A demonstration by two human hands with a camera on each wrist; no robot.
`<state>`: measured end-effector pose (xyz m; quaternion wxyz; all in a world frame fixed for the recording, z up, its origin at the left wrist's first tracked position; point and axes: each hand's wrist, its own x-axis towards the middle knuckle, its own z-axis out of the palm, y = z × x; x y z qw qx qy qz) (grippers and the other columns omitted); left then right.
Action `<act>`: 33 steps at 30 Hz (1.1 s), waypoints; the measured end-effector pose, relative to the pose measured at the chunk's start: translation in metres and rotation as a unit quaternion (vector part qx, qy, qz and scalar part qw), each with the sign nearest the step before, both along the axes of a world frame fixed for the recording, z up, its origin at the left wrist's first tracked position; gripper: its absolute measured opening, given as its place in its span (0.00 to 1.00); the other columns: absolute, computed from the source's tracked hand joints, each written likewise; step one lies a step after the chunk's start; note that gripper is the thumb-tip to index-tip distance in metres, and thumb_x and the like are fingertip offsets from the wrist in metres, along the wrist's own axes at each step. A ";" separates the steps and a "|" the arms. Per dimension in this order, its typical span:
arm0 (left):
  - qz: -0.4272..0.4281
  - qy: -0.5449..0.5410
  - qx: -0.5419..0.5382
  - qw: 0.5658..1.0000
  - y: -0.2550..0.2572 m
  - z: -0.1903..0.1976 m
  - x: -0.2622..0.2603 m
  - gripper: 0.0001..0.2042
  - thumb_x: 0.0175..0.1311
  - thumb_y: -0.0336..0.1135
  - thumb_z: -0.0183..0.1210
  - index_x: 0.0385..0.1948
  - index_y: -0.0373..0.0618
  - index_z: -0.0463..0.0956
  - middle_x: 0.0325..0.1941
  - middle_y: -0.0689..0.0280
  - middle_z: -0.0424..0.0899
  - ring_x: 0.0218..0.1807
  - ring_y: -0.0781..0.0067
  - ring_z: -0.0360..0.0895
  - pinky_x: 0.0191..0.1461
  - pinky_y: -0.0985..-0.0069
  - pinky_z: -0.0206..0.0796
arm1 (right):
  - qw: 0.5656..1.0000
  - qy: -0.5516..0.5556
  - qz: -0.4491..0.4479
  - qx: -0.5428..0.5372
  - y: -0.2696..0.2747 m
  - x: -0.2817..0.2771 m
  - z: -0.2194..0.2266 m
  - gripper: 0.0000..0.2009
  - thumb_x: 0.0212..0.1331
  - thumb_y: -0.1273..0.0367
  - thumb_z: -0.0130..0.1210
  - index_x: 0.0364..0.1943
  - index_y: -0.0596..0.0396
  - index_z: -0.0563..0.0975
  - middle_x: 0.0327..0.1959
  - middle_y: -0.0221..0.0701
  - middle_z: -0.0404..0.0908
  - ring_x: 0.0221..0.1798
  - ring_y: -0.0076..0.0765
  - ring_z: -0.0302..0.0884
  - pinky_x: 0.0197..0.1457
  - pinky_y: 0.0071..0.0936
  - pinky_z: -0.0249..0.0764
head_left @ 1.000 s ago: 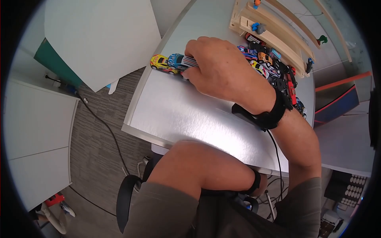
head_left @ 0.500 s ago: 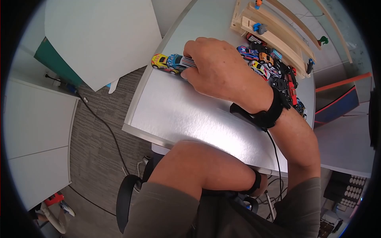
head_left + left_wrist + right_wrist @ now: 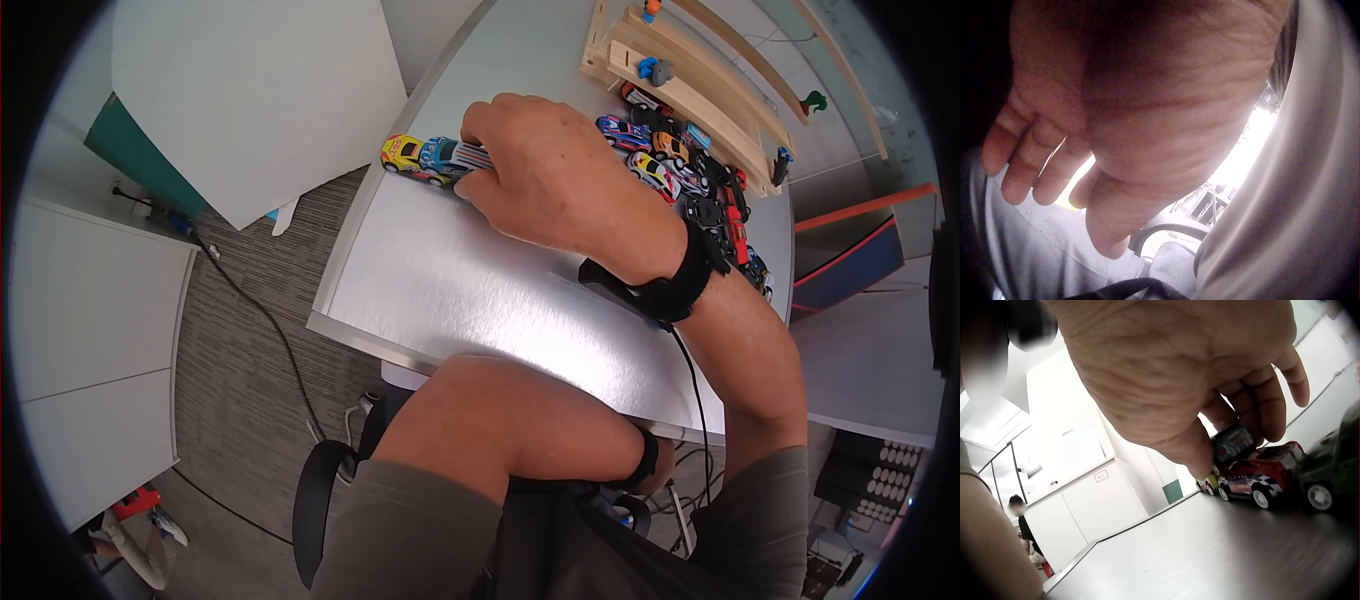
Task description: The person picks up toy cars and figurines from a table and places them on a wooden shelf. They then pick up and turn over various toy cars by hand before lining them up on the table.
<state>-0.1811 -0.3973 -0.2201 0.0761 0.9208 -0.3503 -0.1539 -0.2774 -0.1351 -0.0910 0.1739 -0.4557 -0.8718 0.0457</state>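
Note:
My right hand [image 3: 560,180] pinches a blue toy car [image 3: 440,154] with pale stripes between thumb and fingers, near the far left of the metal table. In the right wrist view that car [image 3: 1233,442] sits above a red toy car [image 3: 1260,475] with a checkered side. A yellow toy car [image 3: 403,153] stands just past its front, and a dark green toy car [image 3: 1332,465] is closest to the right wrist camera. My left hand [image 3: 1147,112] hangs loosely with nothing in it, below the table's front edge, mostly hidden in the head view.
Several toy cars [image 3: 668,148] crowd together right of my right hand, beside a wooden ramp rack [image 3: 690,85] with small figures on it. The table's raised edge [image 3: 350,235] runs along the left. A black cable [image 3: 695,390] trails from the right wrist strap.
My right hand has shifted very slightly to the left since the first frame, keeping its pinch on the blue toy car. The left arm has stayed still.

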 end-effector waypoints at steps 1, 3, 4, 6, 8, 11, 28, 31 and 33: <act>0.000 0.000 0.000 1.000 -0.002 -0.002 0.002 0.17 0.65 0.45 0.56 0.51 0.56 0.86 0.57 0.69 0.86 0.58 0.63 0.82 0.55 0.50 0.74 | 1.000 0.000 0.000 0.000 -0.001 0.000 0.001 0.08 0.49 0.72 0.58 0.31 0.63 0.79 0.31 0.48 0.82 0.39 0.57 0.81 0.45 0.51 0.74; -0.008 -0.007 0.013 1.000 -0.006 -0.006 0.005 0.17 0.64 0.45 0.57 0.51 0.56 0.86 0.58 0.68 0.85 0.59 0.62 0.82 0.56 0.51 0.73 | 1.000 0.006 -0.006 0.003 -0.003 0.001 0.003 0.09 0.50 0.70 0.60 0.31 0.63 0.79 0.33 0.48 0.82 0.40 0.57 0.81 0.46 0.50 0.75; -0.008 -0.007 0.013 1.000 -0.005 -0.005 0.004 0.17 0.64 0.45 0.57 0.51 0.56 0.86 0.58 0.68 0.85 0.59 0.62 0.82 0.56 0.51 0.73 | 1.000 0.006 -0.007 0.003 -0.004 0.003 0.006 0.09 0.50 0.70 0.60 0.31 0.63 0.79 0.33 0.48 0.82 0.40 0.57 0.81 0.46 0.50 0.75; 0.009 -0.011 0.007 1.000 -0.003 -0.002 0.001 0.16 0.64 0.43 0.57 0.50 0.56 0.87 0.58 0.67 0.86 0.58 0.61 0.82 0.55 0.50 0.74 | 0.999 0.026 -0.012 0.014 -0.008 0.009 0.012 0.10 0.50 0.68 0.61 0.32 0.63 0.79 0.34 0.48 0.81 0.40 0.58 0.80 0.47 0.50 0.75; 0.009 -0.014 -0.007 1.000 -0.004 -0.006 0.002 0.16 0.63 0.43 0.58 0.49 0.55 0.87 0.57 0.67 0.86 0.57 0.61 0.83 0.55 0.50 0.74 | 0.999 0.025 -0.020 0.020 -0.011 0.020 0.018 0.11 0.50 0.69 0.62 0.33 0.63 0.79 0.34 0.48 0.81 0.40 0.58 0.80 0.47 0.49 0.75; 0.010 -0.019 -0.029 0.999 -0.001 -0.007 0.000 0.14 0.63 0.42 0.59 0.46 0.54 0.88 0.53 0.66 0.88 0.54 0.59 0.84 0.53 0.49 0.74 | 0.999 0.025 -0.030 0.025 -0.020 0.049 0.026 0.11 0.50 0.70 0.62 0.35 0.63 0.78 0.34 0.48 0.80 0.41 0.58 0.79 0.47 0.49 0.75; 0.057 -0.012 -0.020 0.998 0.021 0.015 -0.026 0.11 0.57 0.36 0.65 0.39 0.45 0.90 0.41 0.60 0.90 0.42 0.54 0.86 0.42 0.54 0.75 | 0.985 -0.129 -0.052 -0.104 -0.122 0.165 0.028 0.24 0.38 0.81 0.66 0.47 0.58 0.80 0.53 0.39 0.77 0.60 0.51 0.71 0.63 0.43 0.70; 0.015 0.011 0.007 1.000 0.013 0.009 -0.014 0.12 0.56 0.38 0.66 0.39 0.45 0.90 0.42 0.60 0.90 0.43 0.55 0.86 0.43 0.54 0.77 | 0.989 -0.116 -0.037 -0.080 -0.125 0.167 0.026 0.24 0.38 0.82 0.65 0.46 0.57 0.80 0.54 0.39 0.77 0.61 0.51 0.71 0.65 0.44 0.69; -0.018 0.041 0.023 0.999 0.011 0.007 -0.011 0.12 0.56 0.38 0.67 0.39 0.45 0.90 0.42 0.60 0.90 0.44 0.55 0.86 0.44 0.54 0.77 | 0.990 -0.115 -0.034 -0.067 -0.124 0.167 0.023 0.21 0.39 0.80 0.64 0.44 0.58 0.80 0.51 0.38 0.78 0.60 0.50 0.71 0.66 0.44 0.68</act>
